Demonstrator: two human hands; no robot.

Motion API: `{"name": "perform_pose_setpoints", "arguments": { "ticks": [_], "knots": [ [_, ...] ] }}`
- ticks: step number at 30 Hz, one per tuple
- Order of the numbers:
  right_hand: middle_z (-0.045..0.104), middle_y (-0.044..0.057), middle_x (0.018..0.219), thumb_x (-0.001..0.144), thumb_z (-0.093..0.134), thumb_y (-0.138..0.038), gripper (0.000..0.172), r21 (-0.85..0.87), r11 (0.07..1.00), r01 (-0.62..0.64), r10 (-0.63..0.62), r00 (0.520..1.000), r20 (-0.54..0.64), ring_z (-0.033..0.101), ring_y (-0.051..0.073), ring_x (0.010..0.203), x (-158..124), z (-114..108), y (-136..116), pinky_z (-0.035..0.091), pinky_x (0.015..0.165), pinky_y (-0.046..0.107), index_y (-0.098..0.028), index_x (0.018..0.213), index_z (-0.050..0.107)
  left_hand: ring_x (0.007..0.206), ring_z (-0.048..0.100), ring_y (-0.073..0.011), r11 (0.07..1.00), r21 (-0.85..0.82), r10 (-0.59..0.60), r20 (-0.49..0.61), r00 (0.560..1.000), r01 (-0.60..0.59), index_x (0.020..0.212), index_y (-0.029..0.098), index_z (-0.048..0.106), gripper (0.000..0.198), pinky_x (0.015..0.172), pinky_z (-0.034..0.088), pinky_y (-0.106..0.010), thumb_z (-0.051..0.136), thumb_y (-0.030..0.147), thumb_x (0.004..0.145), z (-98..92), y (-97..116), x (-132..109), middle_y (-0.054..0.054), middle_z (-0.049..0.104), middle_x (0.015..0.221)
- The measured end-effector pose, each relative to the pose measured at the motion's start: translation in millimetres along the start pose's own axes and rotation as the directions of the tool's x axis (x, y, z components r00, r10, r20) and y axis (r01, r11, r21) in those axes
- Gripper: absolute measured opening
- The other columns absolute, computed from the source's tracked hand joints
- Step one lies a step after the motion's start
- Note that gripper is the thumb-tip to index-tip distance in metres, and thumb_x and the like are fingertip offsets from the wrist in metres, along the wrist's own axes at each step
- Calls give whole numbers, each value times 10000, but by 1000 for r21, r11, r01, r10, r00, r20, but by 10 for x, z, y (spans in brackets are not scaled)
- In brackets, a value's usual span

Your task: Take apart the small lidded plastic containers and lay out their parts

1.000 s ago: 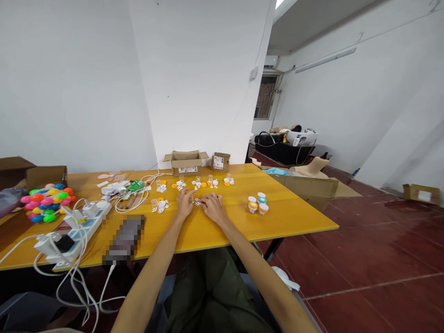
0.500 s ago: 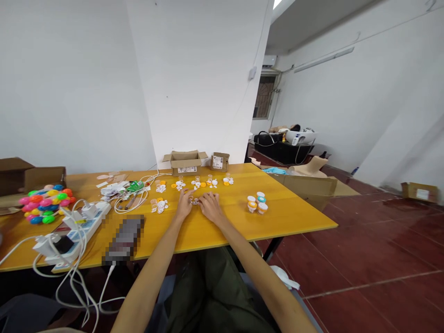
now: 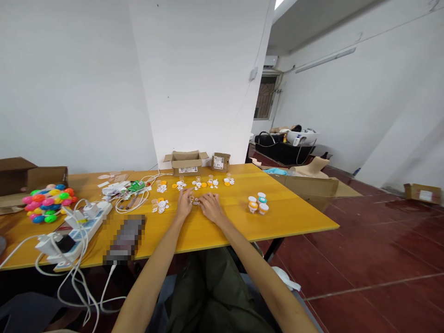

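My left hand [image 3: 184, 204] rests on the yellow table with its fingers curled round a small clear cup [image 3: 191, 199]. Close beside it, my right hand [image 3: 210, 206] bends its fingers down at a little pile of white discs with holes [image 3: 196, 202]. Its fingertips are bunched, and what lies between them is too small to make out. Left of my hands lies another group of white perforated discs [image 3: 161, 206] with a clear cup [image 3: 154, 202]. Beyond my hands, similar groups of white pieces, orange rings [image 3: 174, 186] and clear cups stand in a row.
Several lidded cups [image 3: 262, 209] cluster at the right. An open carton [image 3: 188, 163] and a smaller box [image 3: 220, 162] stand against the wall. Leftward lie a phone [image 3: 125, 240], a power strip [image 3: 99, 217] with tangled cables, and colourful plastic balls [image 3: 48, 203].
Both hands stay in nearly the same place, with only slight finger movement at the small discs. The whole view has shifted a few pixels.
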State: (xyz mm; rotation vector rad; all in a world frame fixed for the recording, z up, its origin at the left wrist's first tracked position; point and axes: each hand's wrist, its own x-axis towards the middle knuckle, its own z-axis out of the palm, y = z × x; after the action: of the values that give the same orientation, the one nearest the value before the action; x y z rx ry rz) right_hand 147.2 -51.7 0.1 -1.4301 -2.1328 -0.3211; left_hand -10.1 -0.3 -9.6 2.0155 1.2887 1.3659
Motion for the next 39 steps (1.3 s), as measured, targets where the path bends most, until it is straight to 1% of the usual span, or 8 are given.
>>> {"name": "perform_pose_setpoints", "arguments": {
  "ticks": [6,10,12,15,18,29,33,39],
  "knots": [
    [695,86,1018,964,526,-200,192,21,998,52,-51,998,-28,524,241,997,-5,17,3,311,882,383,-233,970,715,901,678,-144,998,-66,-18,-48,999,15,1311,262,609,678,896,580,-318,505,-11,699,34,-63,-7,-71,592,1249],
    [692,84,1022,957,550,-215,174,24,997,68,-67,997,-34,522,244,997,-14,45,2,315,887,385,-245,1006,714,907,673,-156,999,-28,-31,-95,995,29,1319,277,578,669,896,574,-334,524,10,708,21,-55,-14,-62,614,1200],
    [692,85,1033,956,549,-217,177,28,997,70,-69,997,-32,522,245,996,-17,44,-2,321,886,386,-248,1003,716,957,665,-179,999,23,-42,-127,991,46,1299,275,571,629,937,552,-369,549,34,719,9,-32,-16,-61,625,1176],
    [692,88,1056,957,544,-219,182,37,997,64,-63,998,-27,522,245,1004,-16,32,-12,329,889,386,-244,997,720,1119,618,-236,992,104,-58,-165,985,75,1250,255,565,553,1008,501,-414,611,88,725,-2,9,-22,-76,619,1197],
    [686,95,1087,955,545,-217,185,39,998,48,-47,999,-19,519,246,1028,-13,17,-24,328,903,388,-235,1004,722,1185,581,-259,987,133,-70,-156,985,91,1223,241,551,524,1034,474,-425,643,118,722,-2,39,-30,-87,606,1197],
    [700,91,1116,960,477,-172,270,40,999,19,-19,1000,2,518,248,1021,-11,-24,-36,326,883,391,-243,1035,727,1182,584,-261,992,102,-65,-105,992,75,1173,229,555,528,1046,475,-419,583,44,679,-33,36,-40,-83,592,1178],
    [703,87,1137,970,470,-183,286,37,999,24,-24,1000,12,520,247,1020,-15,-12,-39,326,876,388,-254,1092,718,1165,598,-255,991,92,-91,-104,990,101,1149,227,562,489,1043,476,-404,573,48,695,-38,84,-43,-88,594,1196],
    [704,95,1131,974,464,-175,292,23,1000,16,-17,1000,3,526,245,1023,-19,-41,-54,328,886,391,-246,1106,714,1219,579,-259,984,84,-145,-123,982,156,1131,224,555,435,1077,449,-414,610,90,722,-14,191,-27,-96,596,1221]
  ]
}}
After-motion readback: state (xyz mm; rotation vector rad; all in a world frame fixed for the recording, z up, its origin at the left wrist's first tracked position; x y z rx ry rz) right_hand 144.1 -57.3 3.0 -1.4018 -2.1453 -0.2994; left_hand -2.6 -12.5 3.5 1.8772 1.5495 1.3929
